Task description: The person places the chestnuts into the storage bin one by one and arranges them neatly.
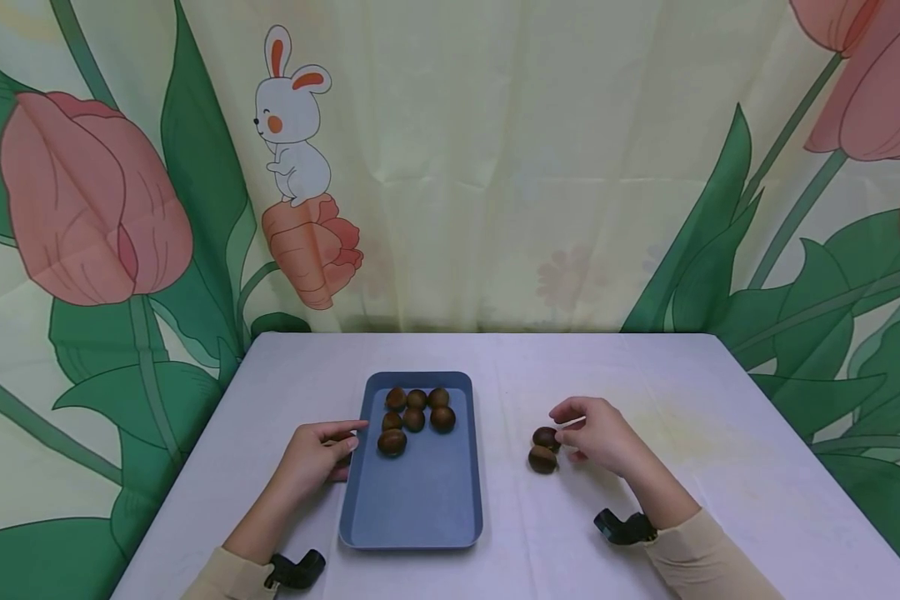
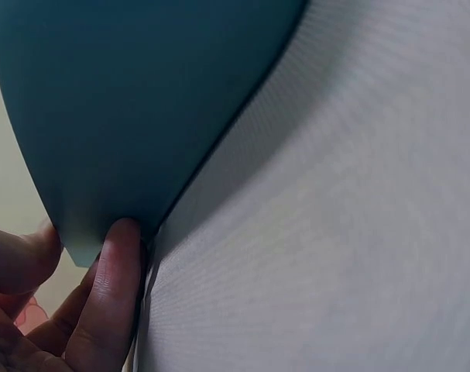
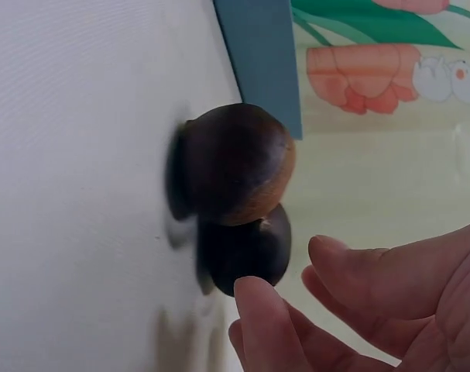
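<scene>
My left hand [image 1: 317, 454] is at the left side of a blue-grey tray [image 1: 412, 508], pinching its edge between thumb and fingers. Up close, the left wrist view has a fingertip against the tray's outer wall [image 2: 142, 116]. Several glossy brown chestnuts [image 1: 392, 443] lie grouped in the tray's far half. To the right, two more chestnuts sit touching on the cloth, a nearer one [image 1: 543, 460] and a farther one [image 1: 545, 438]. Beside this pair is my right hand [image 1: 596, 435], thumb and fingers apart, fingertips right at the farther chestnut.
A white cloth covers the table [image 1: 510, 358]. Behind it hangs a curtain [image 1: 495, 167] printed with tulips, leaves and a rabbit on a carrot. Small black devices [image 1: 297, 570] are strapped at both wrists. Beige sleeves cover the forearms.
</scene>
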A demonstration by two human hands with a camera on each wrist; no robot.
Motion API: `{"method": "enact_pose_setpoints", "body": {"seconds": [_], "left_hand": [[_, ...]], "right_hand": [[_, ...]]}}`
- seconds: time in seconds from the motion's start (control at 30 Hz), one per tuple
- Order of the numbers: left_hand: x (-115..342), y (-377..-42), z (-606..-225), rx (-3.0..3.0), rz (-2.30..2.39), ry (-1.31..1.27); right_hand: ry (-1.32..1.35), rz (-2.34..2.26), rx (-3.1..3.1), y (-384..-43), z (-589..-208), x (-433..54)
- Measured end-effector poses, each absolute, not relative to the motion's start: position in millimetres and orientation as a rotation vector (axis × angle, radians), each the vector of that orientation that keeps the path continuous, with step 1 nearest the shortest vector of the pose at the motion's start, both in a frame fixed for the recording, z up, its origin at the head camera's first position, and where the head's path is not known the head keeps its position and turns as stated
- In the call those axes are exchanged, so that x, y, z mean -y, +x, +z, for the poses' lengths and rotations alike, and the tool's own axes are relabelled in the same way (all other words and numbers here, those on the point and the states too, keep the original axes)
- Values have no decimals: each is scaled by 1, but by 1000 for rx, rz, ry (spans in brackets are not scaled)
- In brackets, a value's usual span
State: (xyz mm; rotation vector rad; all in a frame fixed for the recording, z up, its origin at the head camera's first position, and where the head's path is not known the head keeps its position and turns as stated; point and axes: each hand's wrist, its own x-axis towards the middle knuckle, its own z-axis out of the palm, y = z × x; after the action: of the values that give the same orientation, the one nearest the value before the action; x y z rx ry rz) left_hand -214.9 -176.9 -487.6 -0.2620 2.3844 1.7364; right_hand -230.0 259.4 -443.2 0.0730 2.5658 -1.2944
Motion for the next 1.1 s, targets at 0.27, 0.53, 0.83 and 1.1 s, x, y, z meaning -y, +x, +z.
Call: {"method": "enact_pose_setpoints", "body": {"seconds": [0.27, 0.53, 0.83, 1.1], "left_hand": [[177, -215, -487, -2378, 1744, -263], [177, -214, -488, -2388, 1740, -245], [177, -216, -488, -2395, 1730, -253], [177, -216, -488, -2396, 1731, -264]], "right_hand": [[69, -1274, -2570, -232, -454, -259], [13, -1243, -2597, -237, -462, -255], [-76, -1164, -2703, -238, -463, -251], [-77, -1174, -2723, -238, -458, -250]]}}
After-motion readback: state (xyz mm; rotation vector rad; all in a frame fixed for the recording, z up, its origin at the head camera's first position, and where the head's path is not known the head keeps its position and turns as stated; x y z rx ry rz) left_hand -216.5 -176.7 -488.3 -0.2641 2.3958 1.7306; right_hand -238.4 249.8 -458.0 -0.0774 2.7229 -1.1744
